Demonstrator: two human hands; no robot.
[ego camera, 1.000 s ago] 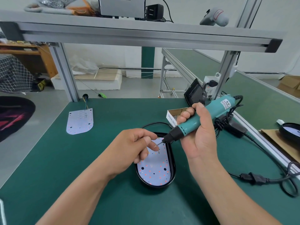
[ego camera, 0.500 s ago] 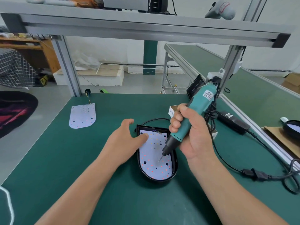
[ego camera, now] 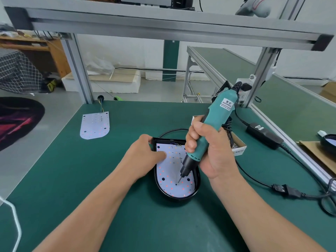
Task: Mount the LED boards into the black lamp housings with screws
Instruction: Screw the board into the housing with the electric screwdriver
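Spare LED board [ego camera: 95, 126] lies far left on the worktop [ego camera: 163, 224]. Our left grip [ego camera: 143, 157] clamps the black lamp housing [ego camera: 179, 198] by its rim, thumb on the LED board [ego camera: 169, 179] seated inside. Right grip [ego camera: 212, 153] wraps the electric screwdriver [ego camera: 216, 122], bit at a hole nr the rounded end. Step: driving a screw. Next: hold bit vertical, press & run.

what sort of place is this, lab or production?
Probably an electronics assembly workshop: green-matted bench on aluminium-profile frame, corded electric screwdriver in the right hand, LED board in a black lamp housing.
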